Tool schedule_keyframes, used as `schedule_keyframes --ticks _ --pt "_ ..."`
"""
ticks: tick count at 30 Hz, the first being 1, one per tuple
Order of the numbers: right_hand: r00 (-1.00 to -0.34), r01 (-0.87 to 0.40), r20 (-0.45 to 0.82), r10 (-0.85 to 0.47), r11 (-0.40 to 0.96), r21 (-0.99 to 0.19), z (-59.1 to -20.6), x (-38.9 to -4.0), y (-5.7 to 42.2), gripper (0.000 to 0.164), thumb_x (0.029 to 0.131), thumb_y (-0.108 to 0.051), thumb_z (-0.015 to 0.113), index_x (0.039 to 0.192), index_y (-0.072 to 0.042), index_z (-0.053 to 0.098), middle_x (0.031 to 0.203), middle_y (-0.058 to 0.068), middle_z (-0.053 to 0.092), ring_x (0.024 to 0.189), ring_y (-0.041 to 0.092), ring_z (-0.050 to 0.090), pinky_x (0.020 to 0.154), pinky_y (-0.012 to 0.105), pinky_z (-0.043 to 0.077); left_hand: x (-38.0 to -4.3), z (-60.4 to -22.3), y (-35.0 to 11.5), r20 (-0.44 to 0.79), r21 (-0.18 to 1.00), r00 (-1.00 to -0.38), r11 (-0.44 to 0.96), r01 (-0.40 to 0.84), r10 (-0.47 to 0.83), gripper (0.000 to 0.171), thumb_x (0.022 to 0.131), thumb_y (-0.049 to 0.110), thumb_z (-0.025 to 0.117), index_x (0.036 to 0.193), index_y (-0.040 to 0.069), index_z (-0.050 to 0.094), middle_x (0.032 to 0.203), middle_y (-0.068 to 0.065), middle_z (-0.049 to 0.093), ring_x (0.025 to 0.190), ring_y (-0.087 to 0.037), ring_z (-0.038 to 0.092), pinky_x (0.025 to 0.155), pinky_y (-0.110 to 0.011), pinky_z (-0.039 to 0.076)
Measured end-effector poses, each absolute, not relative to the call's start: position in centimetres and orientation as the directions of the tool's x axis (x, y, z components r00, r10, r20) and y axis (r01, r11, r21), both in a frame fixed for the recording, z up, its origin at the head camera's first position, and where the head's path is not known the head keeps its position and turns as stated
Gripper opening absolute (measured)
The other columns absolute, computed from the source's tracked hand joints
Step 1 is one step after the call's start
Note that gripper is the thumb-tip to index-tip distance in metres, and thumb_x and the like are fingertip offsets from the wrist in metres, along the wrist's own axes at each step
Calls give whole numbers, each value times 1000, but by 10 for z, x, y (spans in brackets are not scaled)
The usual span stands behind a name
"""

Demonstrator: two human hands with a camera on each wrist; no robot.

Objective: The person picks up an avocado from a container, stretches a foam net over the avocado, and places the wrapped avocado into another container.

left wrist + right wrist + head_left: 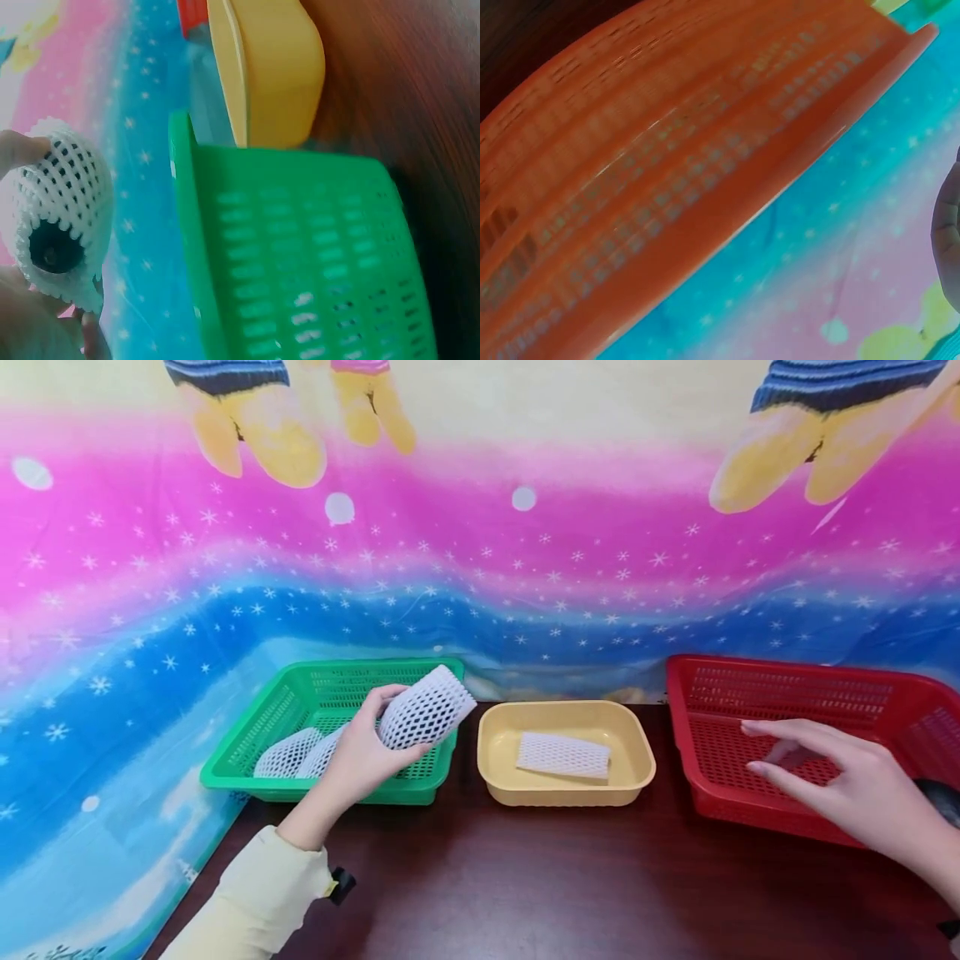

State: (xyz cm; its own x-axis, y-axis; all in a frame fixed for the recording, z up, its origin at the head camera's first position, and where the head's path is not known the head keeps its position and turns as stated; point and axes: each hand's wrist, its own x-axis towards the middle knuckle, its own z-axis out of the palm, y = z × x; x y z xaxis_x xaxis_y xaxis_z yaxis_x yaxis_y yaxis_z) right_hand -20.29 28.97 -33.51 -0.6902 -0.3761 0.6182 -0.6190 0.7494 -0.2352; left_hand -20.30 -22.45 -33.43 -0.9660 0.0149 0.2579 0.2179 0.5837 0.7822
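My left hand (358, 758) grips a white foam net sleeve (426, 710) above the right part of the green basket (270, 789). Through the sleeve's open end in the left wrist view, a dark rounded thing (56, 247) shows inside; its kind cannot be told. Two more netted pieces (285, 753) lie in that basket, partly hidden behind my hand. My right hand (851, 777) hovers over the red basket (701, 797), fingers and thumb apart and bent, holding nothing. Between the baskets, a flat white foam net sleeve (562, 754) lies in the yellow tray (566, 797).
All three containers stand in a row on a dark brown table (510, 877). Right behind them hangs a pink and blue cloth (480, 543) with snowflakes, which also runs down along the table's left side.
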Motion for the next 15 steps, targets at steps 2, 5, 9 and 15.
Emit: schedule_keyframes --ticks 2,5,9,15 --pt "-704 -595 608 -368 773 -221 -334 -204 298 58 71 -5 92 125 -10 71 89 -3 67 79 -11 52 47 15 36 -206 -337 -229 223 790 -975 588 173 -13 77 83 26 86 145 16 43 136 -13 56 114 -33 58 77 -44 58" --pt "-709 -570 610 -353 797 -201 -332 -207 310 54 75 -9 91 124 -8 70 87 3 67 80 -13 50 46 15 36 -211 -341 -235 159 796 -986 597 100 -47 78 85 26 84 146 15 37 138 -16 53 114 -36 58 77 -44 58" --pt "-705 -549 634 -317 811 -204 -333 -212 327 49 81 -12 88 126 -3 69 102 -19 64 84 -21 45 52 11 39 -218 -347 -242 58 790 -995 613 -4 -81 79 87 28 81 145 12 29 134 -22 51 108 -38 60 76 -45 58" --pt "-693 -557 669 -269 789 -259 -345 -225 362 45 85 0 82 126 9 65 124 -47 37 86 -29 42 61 4 40 -228 -354 -248 9 725 -998 687 -39 -67 90 90 29 77 156 6 20 141 -27 48 119 -41 57 88 -54 53"
